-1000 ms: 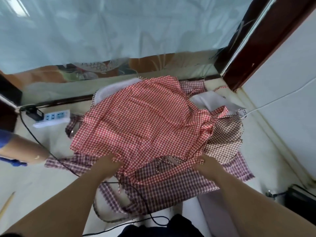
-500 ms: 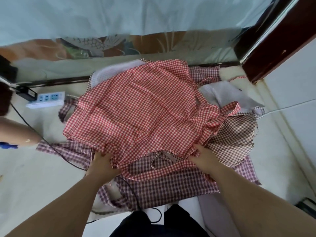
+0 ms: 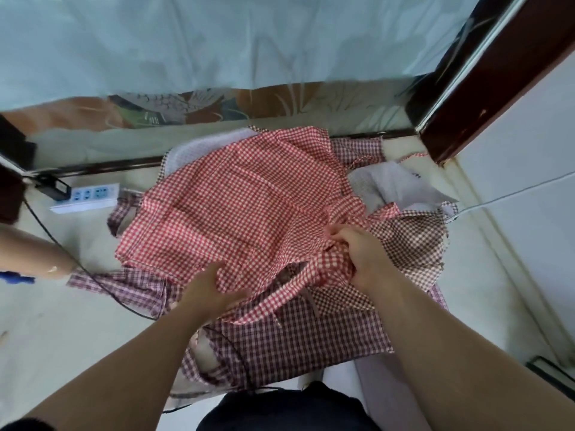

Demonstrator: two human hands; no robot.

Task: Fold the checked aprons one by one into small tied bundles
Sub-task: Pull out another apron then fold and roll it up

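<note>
A red-and-white checked apron (image 3: 236, 213) lies spread on top of a heap of other checked aprons on the floor. My left hand (image 3: 208, 293) holds the apron's near edge, thumb on top of the cloth. My right hand (image 3: 357, 253) grips a bunched part of the red apron at its right side, where a strap runs down. Beneath lie a dark purple checked apron (image 3: 311, 340) and a brown checked apron (image 3: 413, 244).
A white power strip (image 3: 85, 197) with a black cable (image 3: 102, 284) lies on the pale floor at left. Another person's arm (image 3: 31, 256) reaches in from the left. A dark door frame (image 3: 497, 73) and a white wall stand at right. Plastic sheeting hangs behind.
My right hand moved up and right and gathered the red apron's side into a bunch. My left hand shifted right along the near edge. The camera view tilted slightly.
</note>
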